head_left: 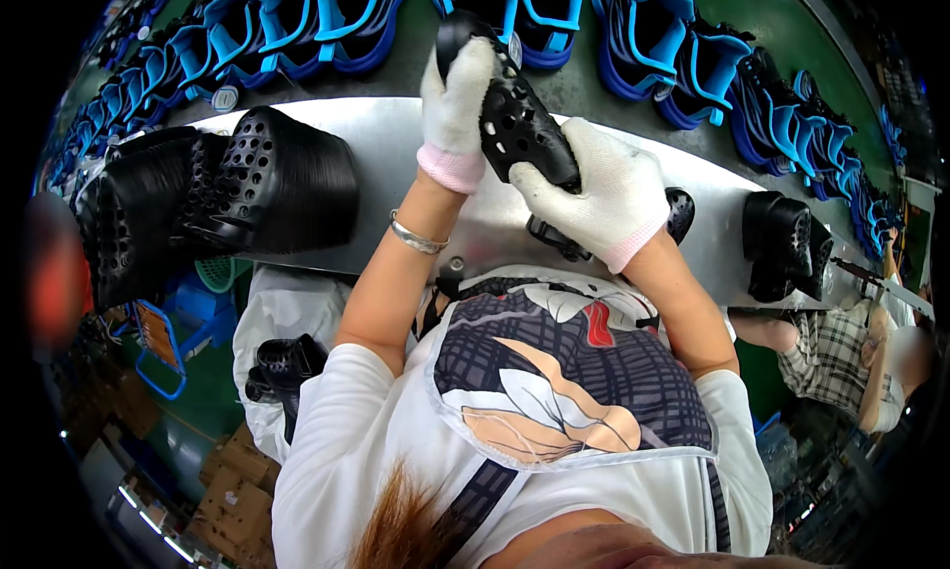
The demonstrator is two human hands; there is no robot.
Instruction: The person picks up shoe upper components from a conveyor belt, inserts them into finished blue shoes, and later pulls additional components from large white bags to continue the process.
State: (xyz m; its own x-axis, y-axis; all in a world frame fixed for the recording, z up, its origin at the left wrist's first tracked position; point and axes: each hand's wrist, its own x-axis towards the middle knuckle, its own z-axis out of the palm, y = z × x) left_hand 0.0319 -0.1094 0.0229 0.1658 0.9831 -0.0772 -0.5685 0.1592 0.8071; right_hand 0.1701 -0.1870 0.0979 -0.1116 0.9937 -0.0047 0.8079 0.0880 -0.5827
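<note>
A black clog (522, 119) with round holes over its upper is held up between both my hands. White knitted gloves with pink cuffs cover them. At its far end, my left hand (457, 104) is closed around the clog. My right hand (604, 188) grips the near end, its thumb pressed on the upper and the fingers partly hidden behind. Below the right hand, another black clog (680, 215) lies on the metal table (396, 134), partly covered by that hand.
Stacked black clogs (282, 178) stand on the table at left, with a smaller stack (780, 240) at right. Beyond, blue-and-black shoes (648, 40) line a dark green surface. A white sack (265, 322) with black clogs hangs at lower left. Another person (836, 351) is at right.
</note>
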